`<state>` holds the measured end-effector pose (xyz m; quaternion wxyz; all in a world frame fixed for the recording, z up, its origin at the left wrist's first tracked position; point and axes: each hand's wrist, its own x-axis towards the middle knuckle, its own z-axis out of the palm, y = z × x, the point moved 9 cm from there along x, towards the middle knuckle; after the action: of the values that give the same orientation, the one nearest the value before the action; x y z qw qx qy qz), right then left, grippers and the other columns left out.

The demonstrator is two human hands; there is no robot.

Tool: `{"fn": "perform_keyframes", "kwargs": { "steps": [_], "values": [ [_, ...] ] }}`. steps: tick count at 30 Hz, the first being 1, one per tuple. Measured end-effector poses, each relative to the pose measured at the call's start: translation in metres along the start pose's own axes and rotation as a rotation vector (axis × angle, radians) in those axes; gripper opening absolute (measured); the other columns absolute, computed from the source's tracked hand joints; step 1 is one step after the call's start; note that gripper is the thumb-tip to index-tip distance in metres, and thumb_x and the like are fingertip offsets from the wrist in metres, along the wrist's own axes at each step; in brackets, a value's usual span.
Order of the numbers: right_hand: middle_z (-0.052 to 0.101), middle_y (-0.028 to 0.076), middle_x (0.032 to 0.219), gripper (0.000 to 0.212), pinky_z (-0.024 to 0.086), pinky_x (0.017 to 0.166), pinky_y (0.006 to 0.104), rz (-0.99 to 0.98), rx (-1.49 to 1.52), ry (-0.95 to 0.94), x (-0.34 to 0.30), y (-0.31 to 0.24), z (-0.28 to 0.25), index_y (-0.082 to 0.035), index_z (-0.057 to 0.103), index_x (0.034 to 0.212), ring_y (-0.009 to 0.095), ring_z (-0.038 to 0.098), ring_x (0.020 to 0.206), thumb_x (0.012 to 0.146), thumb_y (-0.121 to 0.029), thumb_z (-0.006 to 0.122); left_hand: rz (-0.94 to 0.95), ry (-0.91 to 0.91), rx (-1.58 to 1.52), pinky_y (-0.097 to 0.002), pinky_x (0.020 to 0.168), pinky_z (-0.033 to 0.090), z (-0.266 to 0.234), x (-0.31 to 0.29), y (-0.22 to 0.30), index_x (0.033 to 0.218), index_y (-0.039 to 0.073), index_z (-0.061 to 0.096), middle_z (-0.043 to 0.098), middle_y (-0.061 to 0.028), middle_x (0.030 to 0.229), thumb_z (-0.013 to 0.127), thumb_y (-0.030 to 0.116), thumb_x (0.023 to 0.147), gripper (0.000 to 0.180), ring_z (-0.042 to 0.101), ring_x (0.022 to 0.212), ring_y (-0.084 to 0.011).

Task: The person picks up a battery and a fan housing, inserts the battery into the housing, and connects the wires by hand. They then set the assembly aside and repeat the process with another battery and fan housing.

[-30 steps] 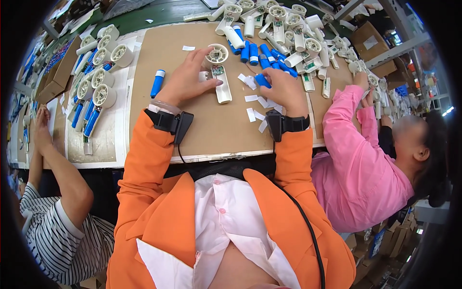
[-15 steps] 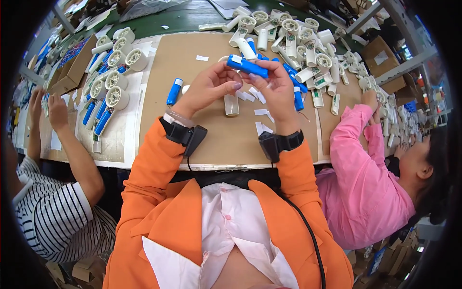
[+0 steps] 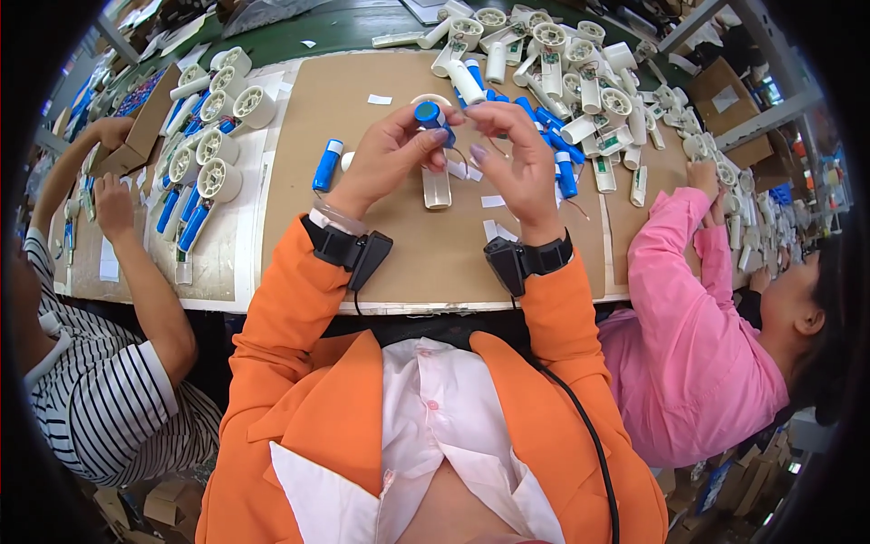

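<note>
I have the left hand (image 3: 390, 161) closed around a blue cell (image 3: 430, 114), pinched between thumb and fingers and raised over the worktop (image 3: 308, 245), with one round end tipped up toward me. The right hand (image 3: 524, 163) is just to the right of it, thumb and forefinger parted with a visible gap (whether the other fingers catch a fine wire, I cannot tell).

Beneath the two hands lies a white casing (image 3: 437, 192), its round head mostly hidden from me and its open handle pointing to the near side. Left of the left hand, a loose cell (image 3: 327, 167) lies apart, a white band at its far end. White slips (image 3: 492, 201) are scattered around the right hand, and one more slip (image 3: 380, 100) sits farther off.

At the far right I see a heap (image 3: 584, 77) of white casings, with blue cells (image 3: 565, 174) along its left and near sides. On the left are more casings (image 3: 219, 179) with blue cells among them, near a carton (image 3: 149, 118). A striped sleeve (image 3: 149, 376) is at far left, a pink sleeve (image 3: 666, 240) at right.
</note>
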<state>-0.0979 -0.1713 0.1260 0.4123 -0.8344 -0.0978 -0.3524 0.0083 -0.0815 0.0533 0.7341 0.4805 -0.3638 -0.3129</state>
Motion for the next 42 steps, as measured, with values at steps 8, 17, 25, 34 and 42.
{"fn": "perform_keyframes", "kwargs": {
  "steps": [8, 17, 25, 34, 42],
  "values": [
    [0.062, 0.002, 0.098, 0.022, 0.046, 0.071, 0.0199, 0.303, 0.145, 0.027, -0.013, 0.035, 0.011, -0.003, 0.068, 0.109, 0.008, 0.058, 0.083, 0.087, -0.007, 0.069, -0.051, -0.13, 0.083, -0.0231, 0.065, 0.054, 0.02, -0.005, -0.006, 0.116, 0.002, 0.058, 0.061, -0.0011, 0.089, 0.058, 0.007, 0.095, 0.022, 0.06, 0.069, -0.0072],
    [0.068, 0.004, 0.099, 0.019, 0.052, 0.079, 0.0224, 0.429, 0.434, 0.037, -0.019, 0.056, 0.017, 0.0, 0.068, 0.109, 0.01, 0.064, 0.089, 0.092, -0.006, 0.064, -0.079, -0.156, 0.118, -0.022, 0.064, 0.052, 0.018, -0.006, -0.011, 0.115, 0.001, 0.058, 0.063, -0.0019, 0.09, 0.06, 0.008, 0.094, 0.022, 0.059, 0.069, -0.0065],
    [0.069, 0.005, 0.098, 0.019, 0.053, 0.08, 0.0241, 0.466, 0.382, 0.016, -0.022, 0.056, 0.02, 0.001, 0.068, 0.11, 0.011, 0.065, 0.089, 0.093, -0.007, 0.063, -0.116, -0.131, 0.11, -0.0214, 0.064, 0.052, 0.017, -0.006, -0.01, 0.115, 0.0, 0.058, 0.065, -0.0028, 0.092, 0.061, 0.009, 0.094, 0.023, 0.059, 0.069, -0.0065],
    [0.069, 0.007, 0.098, 0.019, 0.052, 0.08, 0.0239, 0.517, 0.571, 0.04, -0.022, 0.062, 0.019, 0.001, 0.066, 0.11, 0.011, 0.065, 0.088, 0.092, -0.006, 0.064, -0.125, -0.133, 0.084, -0.0211, 0.063, 0.052, 0.016, -0.005, -0.011, 0.116, 0.0, 0.057, 0.066, -0.0039, 0.093, 0.062, 0.008, 0.093, 0.025, 0.06, 0.068, -0.0068],
    [0.069, 0.005, 0.097, 0.02, 0.052, 0.078, 0.0225, 0.469, 0.296, 0.004, -0.021, 0.052, 0.012, 0.0, 0.066, 0.11, 0.01, 0.064, 0.087, 0.092, -0.006, 0.064, -0.177, -0.101, 0.078, -0.021, 0.063, 0.052, 0.015, -0.006, -0.014, 0.115, 0.0, 0.057, 0.066, -0.0048, 0.095, 0.063, 0.007, 0.092, 0.024, 0.061, 0.069, -0.007]
  ]
}}
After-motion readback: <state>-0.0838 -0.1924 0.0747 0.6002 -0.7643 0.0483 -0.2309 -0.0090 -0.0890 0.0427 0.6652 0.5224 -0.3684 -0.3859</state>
